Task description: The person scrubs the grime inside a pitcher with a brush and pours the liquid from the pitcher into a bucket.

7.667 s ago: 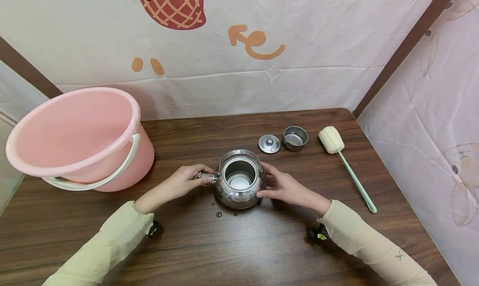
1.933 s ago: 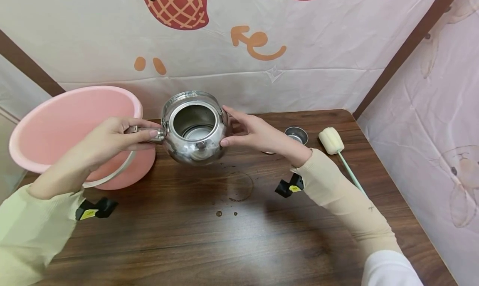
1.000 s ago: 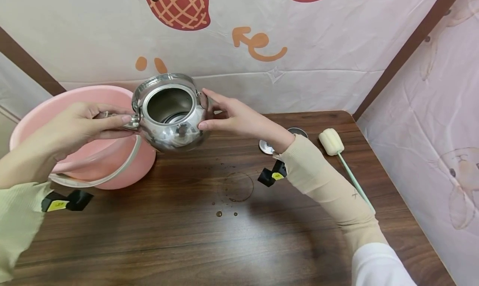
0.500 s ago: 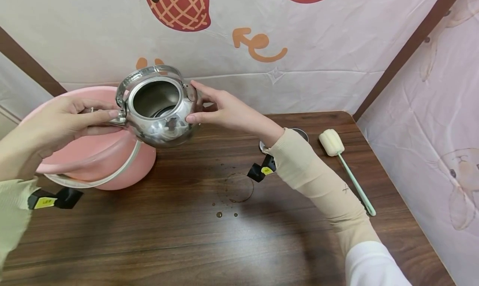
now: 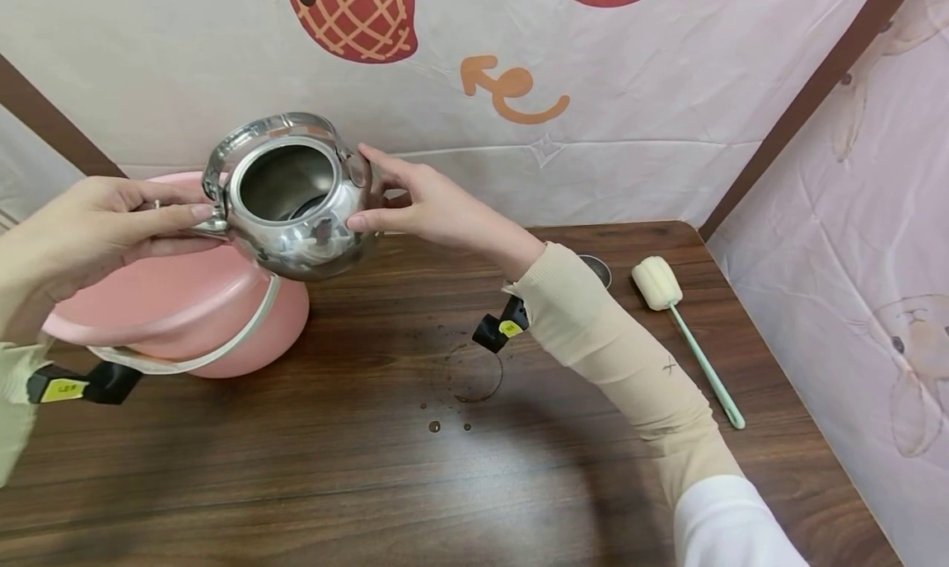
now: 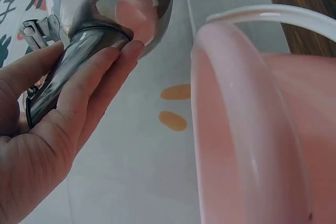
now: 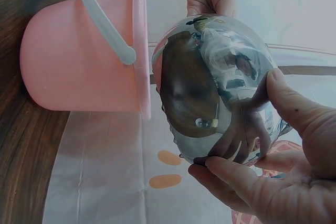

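A shiny stainless-steel kettle, its top opening uncovered and its bail handle raised, is held in the air at the rim of a pink bucket. It tilts, with its spout toward the left. My left hand grips that spout, thumb on one side and fingers on the other; a small flip cap shows beside the thumb in the left wrist view. On the opposite side my right hand holds the rounded body, thumb in front and fingers behind. The bucket's interior is partly hidden by the left hand and kettle.
On the wooden table are a wet ring and several water drops. A sponge brush with a green handle lies at the right. A metal strainer cup peeks out behind the right sleeve. A printed cloth wall stands behind.
The kettle has risen off the table and moved left to the bucket, held by both hands, tilting more toward its spout. The right sleeve now hides the small lid.
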Available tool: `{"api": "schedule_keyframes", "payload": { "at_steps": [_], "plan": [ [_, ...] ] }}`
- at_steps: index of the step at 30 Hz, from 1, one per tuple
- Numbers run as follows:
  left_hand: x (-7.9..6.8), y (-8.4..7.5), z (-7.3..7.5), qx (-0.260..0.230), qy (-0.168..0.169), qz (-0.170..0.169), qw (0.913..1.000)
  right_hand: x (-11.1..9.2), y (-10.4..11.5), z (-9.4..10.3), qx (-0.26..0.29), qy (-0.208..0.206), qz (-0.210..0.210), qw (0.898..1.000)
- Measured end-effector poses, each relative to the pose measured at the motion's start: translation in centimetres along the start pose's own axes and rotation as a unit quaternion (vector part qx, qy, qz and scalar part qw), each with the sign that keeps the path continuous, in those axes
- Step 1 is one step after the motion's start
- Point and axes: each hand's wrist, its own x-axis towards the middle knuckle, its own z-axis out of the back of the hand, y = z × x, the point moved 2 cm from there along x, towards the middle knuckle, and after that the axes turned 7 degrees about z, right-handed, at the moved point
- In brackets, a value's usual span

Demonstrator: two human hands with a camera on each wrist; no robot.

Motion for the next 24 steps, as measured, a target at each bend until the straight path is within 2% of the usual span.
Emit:
{"api": "schedule_keyframes", "payload": {
  "at_steps": [7,12,16,20,24],
  "plan": [
    [0.0,-0.1,0.7,-0.036,0.023,-0.016,0.9989,0.5,0.4,-0.1,0.036,-0.002,-0.029,0.999],
    [0.0,-0.1,1.2,-0.057,0.03,-0.035,0.9973,1.1,0.7,-0.2,0.017,-0.008,-0.038,0.999],
    [0.0,-0.1,1.6,-0.077,0.056,-0.051,0.9942,1.7,1.0,-0.4,0.001,-0.01,-0.035,0.999],
    [0.0,-0.1,2.1,-0.101,0.067,-0.047,0.9915,2.3,1.2,-0.4,-0.005,-0.013,-0.022,1.0],
    [-0.2,-0.1,2.8,-0.12,0.066,-0.043,0.9896,2.7,1.5,-0.5,-0.007,-0.011,-0.031,0.999]
  ]
}}
